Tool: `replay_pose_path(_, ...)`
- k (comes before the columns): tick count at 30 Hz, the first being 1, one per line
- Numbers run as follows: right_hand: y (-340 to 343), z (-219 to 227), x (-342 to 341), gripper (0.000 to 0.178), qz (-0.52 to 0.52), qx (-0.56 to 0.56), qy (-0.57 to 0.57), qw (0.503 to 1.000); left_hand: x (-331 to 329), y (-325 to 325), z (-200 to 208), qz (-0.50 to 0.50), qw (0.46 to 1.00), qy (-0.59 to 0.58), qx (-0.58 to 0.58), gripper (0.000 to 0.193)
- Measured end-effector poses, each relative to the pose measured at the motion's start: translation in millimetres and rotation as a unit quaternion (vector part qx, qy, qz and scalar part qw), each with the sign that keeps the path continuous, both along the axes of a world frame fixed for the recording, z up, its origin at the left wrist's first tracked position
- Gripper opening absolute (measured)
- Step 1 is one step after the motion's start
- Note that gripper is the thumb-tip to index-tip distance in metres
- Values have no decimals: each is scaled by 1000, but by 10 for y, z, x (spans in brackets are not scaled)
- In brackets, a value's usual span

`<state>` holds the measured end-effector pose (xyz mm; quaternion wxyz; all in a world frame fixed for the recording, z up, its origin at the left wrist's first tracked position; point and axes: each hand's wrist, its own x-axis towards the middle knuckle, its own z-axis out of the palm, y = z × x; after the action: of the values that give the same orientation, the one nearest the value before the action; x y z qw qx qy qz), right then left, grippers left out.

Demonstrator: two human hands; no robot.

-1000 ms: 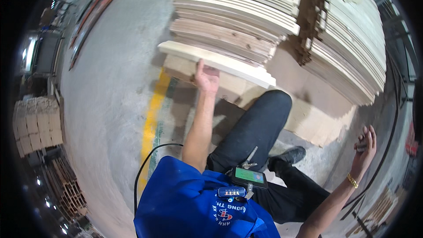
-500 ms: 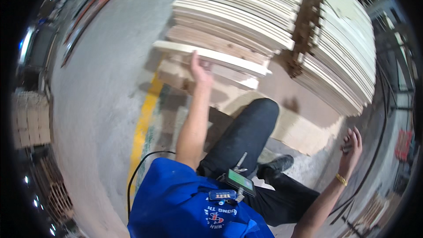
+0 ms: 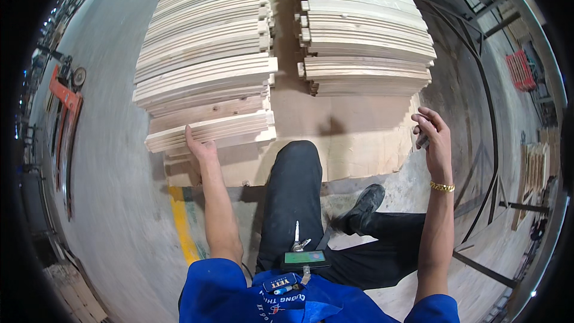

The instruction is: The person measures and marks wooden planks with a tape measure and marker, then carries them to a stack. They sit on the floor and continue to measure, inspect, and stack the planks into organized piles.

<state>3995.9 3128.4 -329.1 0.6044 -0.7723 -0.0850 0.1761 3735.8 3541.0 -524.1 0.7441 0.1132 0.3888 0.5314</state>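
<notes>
My left hand (image 3: 203,149) is closed on the near edge of a bundle of pale wooden slats (image 3: 233,125) at the front of the left stack. One finger lies over the top edge; the fingers underneath are hidden. The bundle sits slightly askew, its left end sticking out past the stack. My right hand (image 3: 436,143), with a gold bracelet (image 3: 442,186) at the wrist, is raised off the right edge of the cardboard. Its fingers curl around a small dark object (image 3: 423,140), too small to name.
A left stack (image 3: 206,36) and a right stack (image 3: 365,30) of slats stand on a brown cardboard sheet (image 3: 353,155), a gap between them. A metal frame (image 3: 491,107) stands at the right. An orange pallet jack (image 3: 67,97) and a yellow floor line (image 3: 182,224) are left.
The view has swung right, so the stacks appear farther left. My left hand is still at the front slats, where several slat edges now show. My right hand has come up beside the cardboard.
</notes>
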Motion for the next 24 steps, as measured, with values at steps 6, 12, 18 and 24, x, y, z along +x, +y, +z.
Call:
replay_pose_path(6,-25,-15,2,40,2,3,1,1000,94,109,85,-32,999,38,0,49)
replay_pose_path(12,-28,-25,18,38,6,-4,-3,1000,63,95,121,-11,999,36,-3,42)
replay_pose_path(18,-32,-51,11,34,15,-25,-14,999,63,278,265,-7,966,258,23,46)
replay_pose_path(24,-38,-95,-27,36,28,-13,0,1000,-39,144,193,-43,973,219,62,42)
